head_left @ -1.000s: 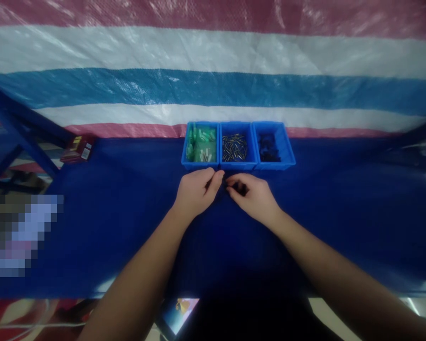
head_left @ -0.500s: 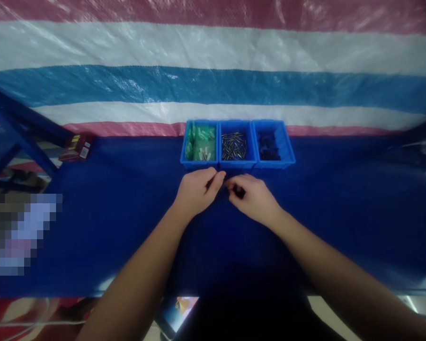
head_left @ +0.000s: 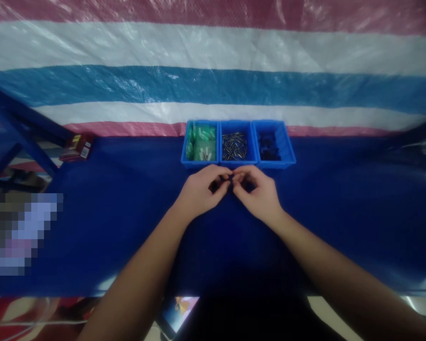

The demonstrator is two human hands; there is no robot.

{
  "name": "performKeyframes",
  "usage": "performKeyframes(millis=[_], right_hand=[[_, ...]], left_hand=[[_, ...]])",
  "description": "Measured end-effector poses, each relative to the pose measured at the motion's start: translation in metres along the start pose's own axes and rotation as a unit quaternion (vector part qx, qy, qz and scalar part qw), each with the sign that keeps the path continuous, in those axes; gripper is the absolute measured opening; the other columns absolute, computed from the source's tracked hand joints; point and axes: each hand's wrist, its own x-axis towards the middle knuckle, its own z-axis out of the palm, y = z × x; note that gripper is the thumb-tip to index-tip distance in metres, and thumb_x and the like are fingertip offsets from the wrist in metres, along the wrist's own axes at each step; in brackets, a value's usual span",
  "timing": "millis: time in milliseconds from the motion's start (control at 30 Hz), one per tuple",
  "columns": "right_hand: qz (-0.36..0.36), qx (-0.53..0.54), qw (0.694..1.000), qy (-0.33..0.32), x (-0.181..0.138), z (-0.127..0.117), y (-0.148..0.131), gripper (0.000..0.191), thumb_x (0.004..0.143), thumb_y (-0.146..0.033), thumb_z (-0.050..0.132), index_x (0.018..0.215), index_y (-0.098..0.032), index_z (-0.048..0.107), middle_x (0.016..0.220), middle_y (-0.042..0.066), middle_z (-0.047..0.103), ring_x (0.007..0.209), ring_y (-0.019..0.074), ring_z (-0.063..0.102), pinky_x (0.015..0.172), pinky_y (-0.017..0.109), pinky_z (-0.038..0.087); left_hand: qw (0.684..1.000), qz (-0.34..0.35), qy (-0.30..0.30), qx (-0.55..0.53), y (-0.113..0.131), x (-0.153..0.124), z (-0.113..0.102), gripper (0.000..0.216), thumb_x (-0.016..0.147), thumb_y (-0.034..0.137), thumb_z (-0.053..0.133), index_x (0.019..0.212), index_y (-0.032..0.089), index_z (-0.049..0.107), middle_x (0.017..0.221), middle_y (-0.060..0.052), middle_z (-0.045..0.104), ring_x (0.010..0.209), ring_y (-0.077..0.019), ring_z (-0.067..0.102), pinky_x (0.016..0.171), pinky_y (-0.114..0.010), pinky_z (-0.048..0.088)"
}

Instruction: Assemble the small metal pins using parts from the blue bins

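My left hand (head_left: 202,192) and my right hand (head_left: 257,194) meet over the blue cloth table (head_left: 128,222), just in front of three blue bins. Both hands are pinched, fingertips touching around a small dark part (head_left: 231,177) that is too small to name. The left bin (head_left: 200,144) holds green and white pieces. The middle bin (head_left: 235,146) holds several small metal pins. The right bin (head_left: 272,146) holds dark pieces.
A red box (head_left: 76,148) lies at the table's far left edge beside a blue metal frame (head_left: 17,128). A striped tarp (head_left: 213,66) hangs behind the bins. A blurred patch sits at the left.
Both hands have closed in on each other and moved slightly toward the bins; their fingertips now touch, where before there was a small gap.
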Motion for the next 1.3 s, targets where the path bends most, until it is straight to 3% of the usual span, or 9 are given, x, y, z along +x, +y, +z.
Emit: performKeyframes(millis=[300, 667, 967, 1300], right_hand=[[-0.012, 0.04, 0.999, -0.011, -0.0017, 0.0019, 0.0031, 0.022, 0.085, -0.018, 0.067, 0.107, -0.021, 0.065, 0.097, 0.005, 0.073, 0.087, 0.0185, 0.071, 0.079, 0.034, 0.06], [-0.025, -0.039, 0.999, -0.003, -0.0005, -0.0005, -0.003, 0.009, 0.087, -0.02, 0.068, 0.095, -0.021, 0.072, 0.086, 0.003, 0.073, 0.076, 0.0166, 0.069, 0.068, 0.03, 0.056], [0.003, -0.059, 0.998, 0.003, -0.0012, 0.0005, -0.0012, 0.014, 0.094, -0.029, 0.063, 0.091, -0.019, 0.072, 0.089, 0.006, 0.075, 0.075, 0.017, 0.069, 0.067, 0.03, 0.055], [0.007, -0.075, 0.997, -0.003, -0.0013, 0.0006, -0.0001, 0.016, 0.094, -0.03, 0.063, 0.09, -0.019, 0.073, 0.085, 0.006, 0.074, 0.071, 0.0169, 0.067, 0.063, 0.03, 0.054]], left_hand=[[1.0, 0.009, -0.011, 0.0, -0.0012, 0.0012, -0.0027, 0.019, 0.097, 0.015, 0.056, 0.111, 0.02, 0.067, 0.106, -0.006, 0.073, 0.094, -0.0161, 0.07, 0.084, -0.03, 0.058], [0.999, -0.034, -0.023, -0.001, -0.0001, -0.0006, -0.0028, 0.02, 0.099, 0.021, 0.055, 0.114, 0.021, 0.067, 0.103, -0.005, 0.074, 0.093, -0.0161, 0.072, 0.082, -0.027, 0.059], [0.999, 0.027, 0.032, 0.003, -0.0019, 0.0, 0.0012, 0.021, 0.094, 0.018, 0.062, 0.114, 0.021, 0.066, 0.104, -0.004, 0.073, 0.082, -0.012, 0.07, 0.076, -0.023, 0.058], [0.998, 0.042, 0.049, 0.004, -0.0031, 0.0002, 0.0025, 0.023, 0.091, 0.012, 0.066, 0.112, 0.021, 0.067, 0.101, -0.001, 0.074, 0.084, -0.0105, 0.071, 0.079, -0.021, 0.058]])
